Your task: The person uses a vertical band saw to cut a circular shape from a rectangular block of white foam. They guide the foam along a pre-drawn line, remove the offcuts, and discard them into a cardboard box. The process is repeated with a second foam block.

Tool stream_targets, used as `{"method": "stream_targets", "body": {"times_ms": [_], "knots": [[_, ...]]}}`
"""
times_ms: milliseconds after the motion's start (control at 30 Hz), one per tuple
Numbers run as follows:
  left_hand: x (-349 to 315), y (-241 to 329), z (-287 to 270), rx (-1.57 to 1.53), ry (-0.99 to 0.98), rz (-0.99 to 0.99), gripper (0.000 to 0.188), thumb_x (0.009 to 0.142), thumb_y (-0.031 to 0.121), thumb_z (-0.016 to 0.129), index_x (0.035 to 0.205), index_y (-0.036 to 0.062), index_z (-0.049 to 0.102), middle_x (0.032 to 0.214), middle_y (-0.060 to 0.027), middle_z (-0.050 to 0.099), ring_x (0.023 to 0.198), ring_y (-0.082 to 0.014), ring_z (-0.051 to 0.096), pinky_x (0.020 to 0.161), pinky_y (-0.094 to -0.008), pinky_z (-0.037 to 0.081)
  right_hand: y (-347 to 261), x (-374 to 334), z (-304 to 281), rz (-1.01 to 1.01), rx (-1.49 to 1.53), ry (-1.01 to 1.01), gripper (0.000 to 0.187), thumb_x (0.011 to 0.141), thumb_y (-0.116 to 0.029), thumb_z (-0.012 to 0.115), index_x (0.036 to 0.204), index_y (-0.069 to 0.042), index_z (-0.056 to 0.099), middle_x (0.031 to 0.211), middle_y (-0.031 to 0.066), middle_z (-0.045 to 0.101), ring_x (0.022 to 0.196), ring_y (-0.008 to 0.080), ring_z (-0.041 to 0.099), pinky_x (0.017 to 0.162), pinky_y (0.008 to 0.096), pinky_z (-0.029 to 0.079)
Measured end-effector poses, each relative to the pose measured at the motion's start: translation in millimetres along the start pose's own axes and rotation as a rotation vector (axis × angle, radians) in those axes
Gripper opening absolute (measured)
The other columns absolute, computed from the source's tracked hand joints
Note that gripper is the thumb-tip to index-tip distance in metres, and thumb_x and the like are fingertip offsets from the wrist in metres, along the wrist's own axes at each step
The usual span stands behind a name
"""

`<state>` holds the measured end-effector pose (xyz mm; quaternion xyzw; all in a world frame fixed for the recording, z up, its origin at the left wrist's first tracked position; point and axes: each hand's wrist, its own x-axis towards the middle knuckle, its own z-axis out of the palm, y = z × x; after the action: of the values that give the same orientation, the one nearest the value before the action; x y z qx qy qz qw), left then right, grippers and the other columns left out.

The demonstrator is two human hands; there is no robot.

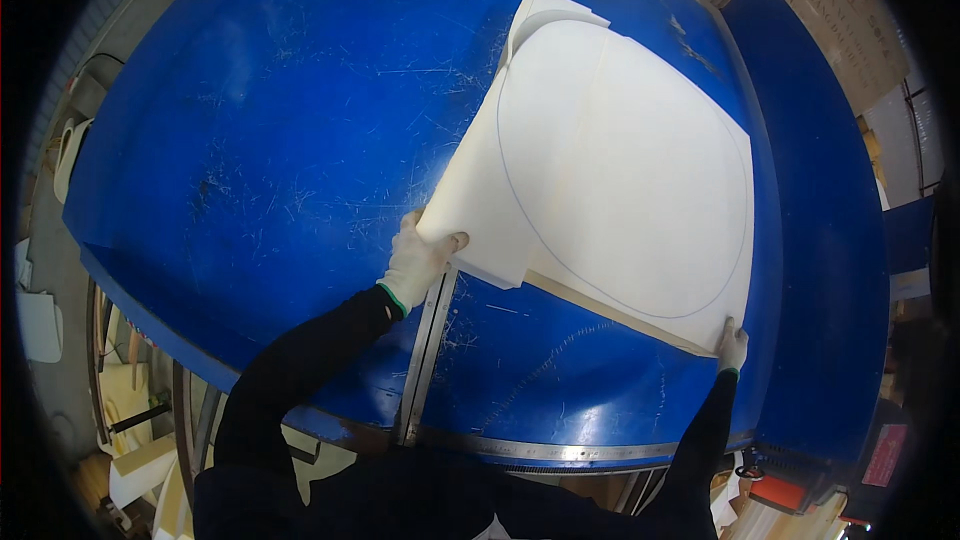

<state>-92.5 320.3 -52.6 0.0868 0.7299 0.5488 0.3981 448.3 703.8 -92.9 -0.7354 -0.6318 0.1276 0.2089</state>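
A large white foam sheet (pixel 630 170) lies on the blue table (pixel 280 120), right of the middle. A thin blue line is drawn on it in a wide rounded outline. Its left side is raised and curves up, and the far left end looks layered or folded over. My left hand (pixel 418 260), in a white glove with a green cuff, grips the near left corner, thumb on top and the other fingers partly hidden at the edge. At the near right corner, my gloved right hand (pixel 733 347) closes on the sheet's edge. Its fingertips are partly hidden.
A metal strip (pixel 428 345) runs across the tabletop, partly under the sheet. Another metal strip (pixel 590 454) edges the table's near side. Beyond the right edge stands a second blue surface (pixel 815 270). Foam offcuts (pixel 145 470) lie on the lower left, below the table.
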Motion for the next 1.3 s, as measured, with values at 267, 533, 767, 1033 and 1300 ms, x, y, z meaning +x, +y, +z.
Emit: {"method": "stream_targets", "body": {"times_ms": [267,533,767,1033,1300], "knots": [[19.5,-2.4,-4.4,-0.055,0.123,0.075,0.077,0.081,0.021,0.080,0.143,-0.0038,0.042,0.120,-0.0202,0.064,0.099,-0.0247,0.069,0.078,-0.0348,0.059,9.3,-14.1,8.6,0.019,0.137,-0.014,0.079,0.094,-0.050,0.068,0.137,0.014,0.049,0.131,0.0235,0.062,0.119,0.0278,0.061,0.103,0.0347,0.046],[42.6,4.0,-6.7,-0.127,0.148,0.108,0.074,0.080,0.016,0.080,0.141,-0.0042,0.042,0.119,-0.0200,0.064,0.098,-0.0259,0.069,0.075,-0.0349,0.060,2.8,-39.0,9.9,-0.006,0.112,0.013,0.082,0.094,-0.052,0.066,0.138,0.015,0.048,0.132,0.0270,0.062,0.123,0.0327,0.061,0.105,0.0373,0.046],[61.0,14.1,-5.6,-0.152,0.179,0.153,0.073,0.080,0.015,0.081,0.139,-0.0049,0.044,0.119,-0.0214,0.064,0.097,-0.0261,0.070,0.071,-0.0355,0.060,10.7,-46.7,11.8,-0.016,0.143,0.024,0.084,0.093,-0.054,0.066,0.137,0.015,0.048,0.132,0.0288,0.061,0.122,0.0348,0.061,0.105,0.0382,0.045],[94.5,16.0,-12.3,-0.077,0.225,0.195,0.075,0.077,0.020,0.083,0.138,-0.0049,0.046,0.125,-0.0258,0.061,0.103,-0.0304,0.069,0.082,-0.0372,0.059,-5.4,-68.7,12.8,-0.002,0.141,0.027,0.081,0.094,-0.051,0.066,0.135,0.017,0.049,0.132,0.0291,0.060,0.122,0.0342,0.060,0.105,0.0384,0.045],[126.4,25.1,-13.5,-0.086,0.253,0.220,0.085,0.075,0.026,0.084,0.143,-0.0025,0.042,0.131,-0.0283,0.052,0.107,-0.0358,0.065,0.089,-0.0403,0.057,-11.1,-90.3,14.7,0.006,0.173,0.017,0.083,0.093,-0.052,0.066,0.136,0.017,0.046,0.129,0.0296,0.061,0.119,0.0346,0.061,0.103,0.0387,0.046]]}}
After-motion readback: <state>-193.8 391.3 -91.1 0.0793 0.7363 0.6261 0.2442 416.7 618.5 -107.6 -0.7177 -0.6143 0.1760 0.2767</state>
